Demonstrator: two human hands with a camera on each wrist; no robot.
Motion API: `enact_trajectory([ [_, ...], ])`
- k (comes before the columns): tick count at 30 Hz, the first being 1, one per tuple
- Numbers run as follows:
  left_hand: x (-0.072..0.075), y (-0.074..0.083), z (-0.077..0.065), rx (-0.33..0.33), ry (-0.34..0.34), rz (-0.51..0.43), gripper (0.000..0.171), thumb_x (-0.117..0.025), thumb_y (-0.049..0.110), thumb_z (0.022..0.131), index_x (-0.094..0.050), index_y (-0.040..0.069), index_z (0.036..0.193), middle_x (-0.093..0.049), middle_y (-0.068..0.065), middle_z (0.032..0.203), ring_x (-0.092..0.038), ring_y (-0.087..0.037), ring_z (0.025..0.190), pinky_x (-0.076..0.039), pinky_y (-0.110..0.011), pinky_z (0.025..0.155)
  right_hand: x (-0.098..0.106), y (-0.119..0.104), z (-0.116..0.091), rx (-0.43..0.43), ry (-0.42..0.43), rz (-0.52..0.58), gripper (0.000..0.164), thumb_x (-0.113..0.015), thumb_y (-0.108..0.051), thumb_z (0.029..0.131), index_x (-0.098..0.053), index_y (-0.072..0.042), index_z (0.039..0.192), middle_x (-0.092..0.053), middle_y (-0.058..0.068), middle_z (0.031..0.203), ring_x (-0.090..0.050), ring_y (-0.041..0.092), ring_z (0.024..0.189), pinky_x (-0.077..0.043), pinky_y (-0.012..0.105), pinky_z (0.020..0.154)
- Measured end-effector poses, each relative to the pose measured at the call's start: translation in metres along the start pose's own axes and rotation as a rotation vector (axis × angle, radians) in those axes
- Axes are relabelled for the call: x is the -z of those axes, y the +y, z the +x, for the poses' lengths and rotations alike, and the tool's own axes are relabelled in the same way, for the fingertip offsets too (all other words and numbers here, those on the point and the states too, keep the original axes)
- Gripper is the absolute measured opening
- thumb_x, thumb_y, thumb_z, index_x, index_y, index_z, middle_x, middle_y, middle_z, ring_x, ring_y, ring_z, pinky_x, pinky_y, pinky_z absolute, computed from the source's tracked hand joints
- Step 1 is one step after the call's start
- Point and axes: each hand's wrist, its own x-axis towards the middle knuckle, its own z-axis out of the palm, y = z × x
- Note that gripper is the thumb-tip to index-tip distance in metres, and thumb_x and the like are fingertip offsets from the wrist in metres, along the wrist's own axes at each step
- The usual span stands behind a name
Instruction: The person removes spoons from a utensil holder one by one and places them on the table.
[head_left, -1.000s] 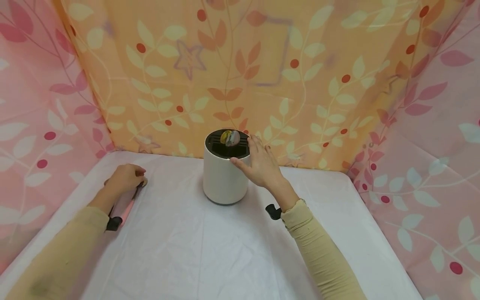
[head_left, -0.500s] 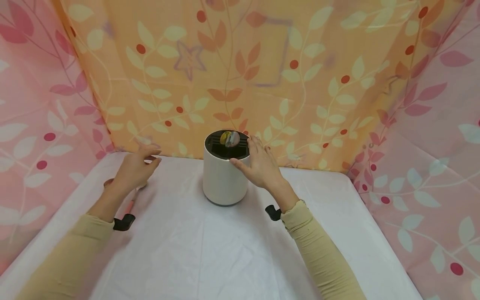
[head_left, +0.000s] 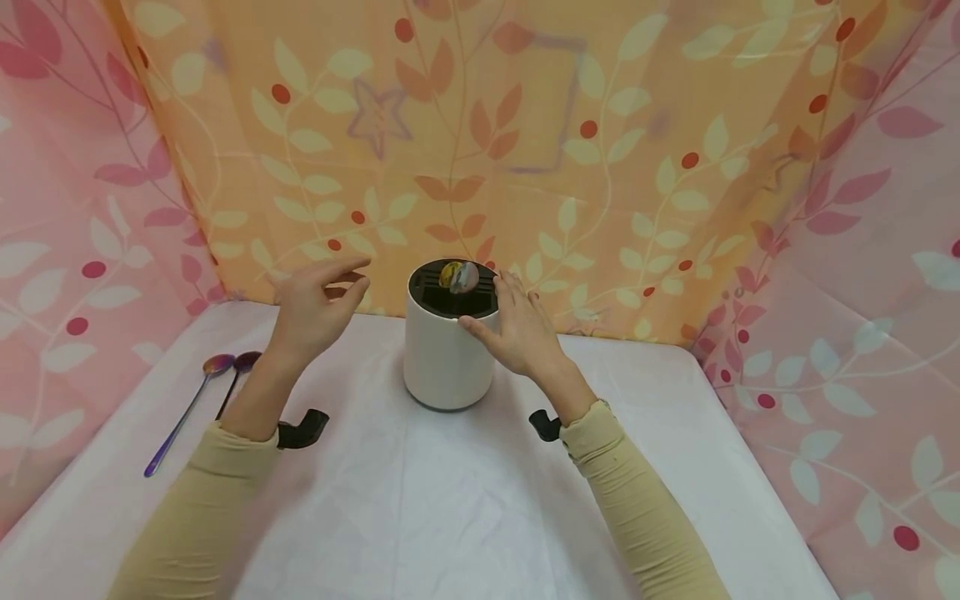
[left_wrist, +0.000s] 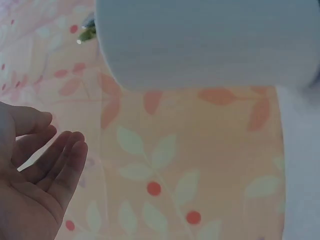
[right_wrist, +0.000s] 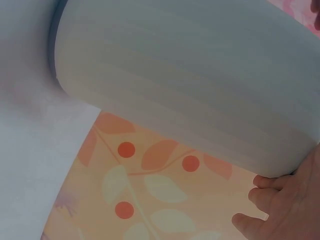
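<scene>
White cylinder (head_left: 447, 362), upright, near middle of table's (head_left: 450, 508) back edge; smooth wall, dark rim at foot. Black top (head_left: 437, 303), slotted, glossy. At top, side by side: shiny yellow piece (head_left: 450, 273) and greyish-pink piece (head_left: 467, 278), both rounded, lower parts hidden. Near table's left edge: iridescent spoon (head_left: 182, 420), bowl toward back left corner, handle violet-blue; just beside it, dark spoon (head_left: 246, 361), bowl likewise rearward, handle partly hidden.

I see a white canister (head_left: 448, 362) with a black top (head_left: 438, 305). Towards eight o'clock, one spoon (head_left: 180, 424) runs from blue-violet to coppery pink. At twelve, an orange curtain (head_left: 637, 92) bears pale leaves and red dots; leafy pink curtains (head_left: 877, 250) show at three and nine.
</scene>
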Motion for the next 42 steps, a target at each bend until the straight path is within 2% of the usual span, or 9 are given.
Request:
enact_trajectory([
  [7, -0.024, 0.017, 0.009, 0.003, 0.008, -0.136, 0.033, -0.072, 0.000, 0.096, -0.073, 0.005, 0.129, -0.074, -0.012, 0.124, -0.073, -0.026, 0.106, -0.060, -0.035, 0.093, -0.001, 0.000, 0.000, -0.003, 0.001, 0.006, 0.111, -0.028, -0.087, 0.094, -0.020, -0.003, 0.165, -0.017, 0.015, 0.173, -0.011, 0.029, 0.160, -0.010, 0.053, 0.129],
  [12, -0.042, 0.023, 0.015, -0.017, -0.001, -0.197, 0.032, -0.072, -0.001, 0.096, -0.074, 0.004, 0.128, -0.073, -0.012, 0.125, -0.072, -0.028, 0.107, -0.060, -0.048, 0.092, 0.000, 0.000, 0.000, -0.008, -0.006, 0.009, 0.112, -0.028, -0.089, 0.092, -0.019, -0.004, 0.165, -0.015, 0.013, 0.173, -0.011, 0.030, 0.160, -0.010, 0.053, 0.129],
  [21, -0.067, 0.023, 0.018, -0.011, -0.059, -0.204, 0.029, -0.071, 0.000, 0.097, -0.074, 0.000, 0.126, -0.073, -0.016, 0.122, -0.071, -0.030, 0.105, -0.060, -0.051, 0.091, -0.001, 0.000, 0.001, -0.001, -0.009, 0.004, 0.113, -0.026, -0.089, 0.092, -0.019, -0.003, 0.165, -0.016, 0.015, 0.173, -0.010, 0.030, 0.160, -0.010, 0.055, 0.129],
  [25, -0.075, 0.024, 0.021, -0.002, -0.073, -0.200, 0.028, -0.069, -0.002, 0.097, -0.073, 0.000, 0.125, -0.074, -0.016, 0.119, -0.071, -0.029, 0.100, -0.059, -0.049, 0.086, 0.000, 0.000, 0.001, 0.002, 0.000, 0.000, 0.112, -0.028, -0.087, 0.093, -0.020, -0.002, 0.165, -0.017, 0.016, 0.173, -0.013, 0.032, 0.160, -0.011, 0.054, 0.129],
  [30, -0.080, 0.027, 0.023, 0.009, -0.096, -0.183, 0.029, -0.069, -0.002, 0.098, -0.073, 0.001, 0.127, -0.074, -0.015, 0.120, -0.071, -0.027, 0.101, -0.060, -0.044, 0.088, 0.001, 0.000, 0.000, -0.004, 0.000, -0.001, 0.110, -0.029, -0.086, 0.094, -0.020, -0.002, 0.165, -0.016, 0.014, 0.173, -0.013, 0.031, 0.160, -0.011, 0.053, 0.129],
  [34, -0.083, 0.028, 0.022, 0.015, -0.117, -0.175, 0.031, -0.068, -0.002, 0.098, -0.072, 0.001, 0.129, -0.072, -0.016, 0.124, -0.071, -0.029, 0.107, -0.060, -0.045, 0.093, 0.000, 0.000, 0.000, -0.006, 0.001, -0.005, 0.111, -0.028, -0.087, 0.094, -0.020, -0.002, 0.165, -0.015, 0.013, 0.173, -0.012, 0.030, 0.160, -0.011, 0.053, 0.129],
  [42, -0.085, 0.027, 0.022, 0.029, -0.132, -0.175, 0.033, -0.067, -0.003, 0.099, -0.071, 0.003, 0.131, -0.071, -0.015, 0.125, -0.070, -0.029, 0.109, -0.060, -0.045, 0.093, 0.001, -0.001, 0.000, -0.007, -0.003, -0.009, 0.111, -0.027, -0.087, 0.094, -0.020, -0.003, 0.165, -0.017, 0.015, 0.173, -0.012, 0.030, 0.160, -0.012, 0.054, 0.129],
])
